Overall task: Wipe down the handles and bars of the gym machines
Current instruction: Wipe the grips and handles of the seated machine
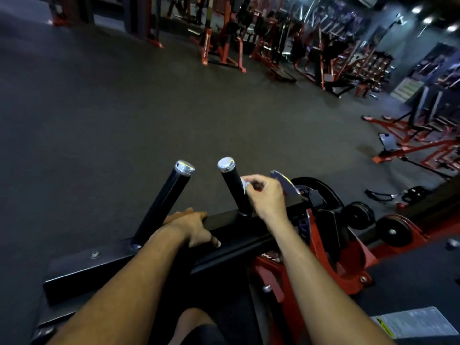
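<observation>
Head view shows your right hand (265,192) pinching a small white cloth (244,184) against the right handle (235,188), roughly midway up its black grip, fingers curled tight around the wad. Your left hand (193,227) rests on the black crossbar (239,235) between the two handles, fingers laid over its far edge and the thumb on the near face, holding nothing else. By my reckoning you are partway through this one handle: the cloth sits below the silver cap, so the top and the base still look due a pass. Nothing shows whether the left handle (165,202) or the crossbar has been cleaned. Red machines (224,46) stand across the far floor, so most of the job likely remains.
</observation>
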Available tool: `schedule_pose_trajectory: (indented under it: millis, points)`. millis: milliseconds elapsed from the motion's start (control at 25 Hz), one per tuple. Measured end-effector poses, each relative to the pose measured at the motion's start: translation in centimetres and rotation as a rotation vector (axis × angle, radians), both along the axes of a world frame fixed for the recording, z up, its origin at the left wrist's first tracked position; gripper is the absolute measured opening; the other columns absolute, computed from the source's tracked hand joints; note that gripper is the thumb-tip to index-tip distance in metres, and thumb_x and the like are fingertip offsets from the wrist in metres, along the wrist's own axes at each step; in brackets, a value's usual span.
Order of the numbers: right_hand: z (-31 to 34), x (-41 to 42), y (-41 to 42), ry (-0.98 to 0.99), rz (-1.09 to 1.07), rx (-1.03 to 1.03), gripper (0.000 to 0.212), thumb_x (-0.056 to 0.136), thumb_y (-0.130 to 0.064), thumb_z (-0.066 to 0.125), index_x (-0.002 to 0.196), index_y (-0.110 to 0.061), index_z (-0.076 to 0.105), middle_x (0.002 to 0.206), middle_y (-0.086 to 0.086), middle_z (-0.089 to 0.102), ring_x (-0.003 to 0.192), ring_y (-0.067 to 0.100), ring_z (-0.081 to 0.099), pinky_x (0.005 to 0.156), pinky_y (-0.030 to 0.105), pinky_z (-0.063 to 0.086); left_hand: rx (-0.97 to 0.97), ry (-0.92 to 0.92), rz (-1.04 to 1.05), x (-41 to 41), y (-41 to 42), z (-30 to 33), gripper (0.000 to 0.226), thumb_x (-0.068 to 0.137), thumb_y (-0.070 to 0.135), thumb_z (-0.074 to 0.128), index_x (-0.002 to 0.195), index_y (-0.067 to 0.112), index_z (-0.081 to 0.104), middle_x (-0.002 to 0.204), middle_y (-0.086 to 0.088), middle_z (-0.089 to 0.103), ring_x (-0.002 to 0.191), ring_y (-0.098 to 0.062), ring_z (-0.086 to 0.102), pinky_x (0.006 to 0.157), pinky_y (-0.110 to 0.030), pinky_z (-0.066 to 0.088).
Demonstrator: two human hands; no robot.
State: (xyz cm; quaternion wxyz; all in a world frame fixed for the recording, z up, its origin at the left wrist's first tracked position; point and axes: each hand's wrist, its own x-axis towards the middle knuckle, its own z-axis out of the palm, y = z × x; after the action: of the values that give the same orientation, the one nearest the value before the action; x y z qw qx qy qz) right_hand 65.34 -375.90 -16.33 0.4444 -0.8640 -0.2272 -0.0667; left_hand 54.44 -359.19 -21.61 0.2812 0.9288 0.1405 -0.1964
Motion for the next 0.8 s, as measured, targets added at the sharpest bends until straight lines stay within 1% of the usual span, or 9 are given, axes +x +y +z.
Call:
schedule_pose_trajectory:
  millis: [40,200,280,400,440,520,600,680,800]
  points:
    - [0.7,0.0,0.8,-0.019,-0.004,-0.017,0.031,0.082,0.004,0.062,0.094,-0.018,0.08,0.093,-0.008,0.077,0.086,0.001,0.07,0.079,0.021,0.051,0.009,0.002,-0.005,0.0,-0.2,0.0,0.064,0.061,0.076,0.076,0.113,0.042,0.061,0.123,0.003,0.057,0.12,-0.027,0.06,0.085,-0.033,0.042]
    - [-0.1,-3.6,1.6,-0.297,-0.044,0.075,0.033,0.084,0.009,0.059,0.105,-0.009,0.077,0.102,0.0,0.073,0.097,0.007,0.067,0.087,0.016,0.049,0.011,0.013,-0.021,0.0,0.0,0.0,0.07,0.062,0.076,0.076,0.12,0.04,0.061,0.128,0.002,0.056,0.124,-0.028,0.058,0.091,-0.035,0.045]
    - [-1.4,-4.2,0.3,-0.35,-0.035,0.034,0.03,0.085,0.009,0.061,0.104,-0.006,0.077,0.102,0.001,0.072,0.097,0.009,0.068,0.088,0.017,0.05,0.051,-0.068,-0.052,-0.3,-0.2,0.1,0.066,0.067,0.076,0.075,0.117,0.034,0.062,0.123,0.002,0.059,0.12,-0.026,0.06,0.089,-0.034,0.047]
    - [0.5,-0.7,0.6,-0.138,-0.04,-0.112,0.026,0.084,0.001,0.063,0.095,-0.015,0.079,0.094,-0.004,0.077,0.09,0.01,0.071,0.08,0.023,0.053,0.292,-0.292,-0.15,-0.7,-1.3,0.2,0.069,0.081,0.083,0.056,0.114,0.022,0.058,0.119,-0.006,0.065,0.112,-0.03,0.066,0.087,-0.037,0.051]
    - [1.5,0.0,1.5,-0.069,-0.018,-0.171,0.025,0.084,-0.001,0.062,0.093,-0.016,0.08,0.092,-0.005,0.078,0.089,0.009,0.071,0.077,0.024,0.051,0.35,-0.31,-0.163,-1.2,-1.5,0.2,0.073,0.084,0.085,0.049,0.116,0.02,0.057,0.119,-0.009,0.067,0.111,-0.032,0.067,0.086,-0.038,0.051]
    - [3.0,-0.2,2.9,-0.065,0.03,-0.188,0.028,0.084,0.0,0.058,0.092,-0.016,0.08,0.091,-0.005,0.078,0.086,0.006,0.068,0.076,0.02,0.046,0.404,-0.317,-0.173,-1.8,-1.6,0.2,0.074,0.086,0.085,0.043,0.116,0.019,0.056,0.118,-0.011,0.069,0.111,-0.033,0.068,0.086,-0.039,0.052]
    - [3.6,-1.6,3.7,-0.198,0.031,-0.085,0.033,0.083,0.006,0.055,0.098,-0.012,0.079,0.098,-0.001,0.076,0.091,0.007,0.066,0.082,0.017,0.047,0.423,-0.312,-0.183,-1.9,-1.6,0.4,0.074,0.087,0.086,0.041,0.116,0.019,0.056,0.118,-0.01,0.07,0.112,-0.032,0.068,0.087,-0.04,0.052]
    - [2.0,-3.1,3.3,-0.371,0.018,0.042,0.036,0.084,0.012,0.055,0.106,-0.007,0.076,0.105,0.003,0.072,0.099,0.011,0.066,0.09,0.019,0.049,0.429,-0.309,-0.185,-1.7,-1.6,0.3,0.075,0.087,0.086,0.039,0.115,0.019,0.056,0.117,-0.01,0.07,0.11,-0.032,0.069,0.086,-0.041,0.054]
    - [0.2,-3.8,2.9,-0.451,0.016,0.196,0.034,0.087,0.015,0.059,0.112,-0.002,0.074,0.108,0.007,0.068,0.103,0.016,0.067,0.092,0.027,0.052,0.441,-0.301,-0.184,-1.5,-1.7,0.1,0.077,0.087,0.086,0.038,0.115,0.017,0.057,0.118,-0.011,0.071,0.109,-0.034,0.069,0.085,-0.041,0.054]
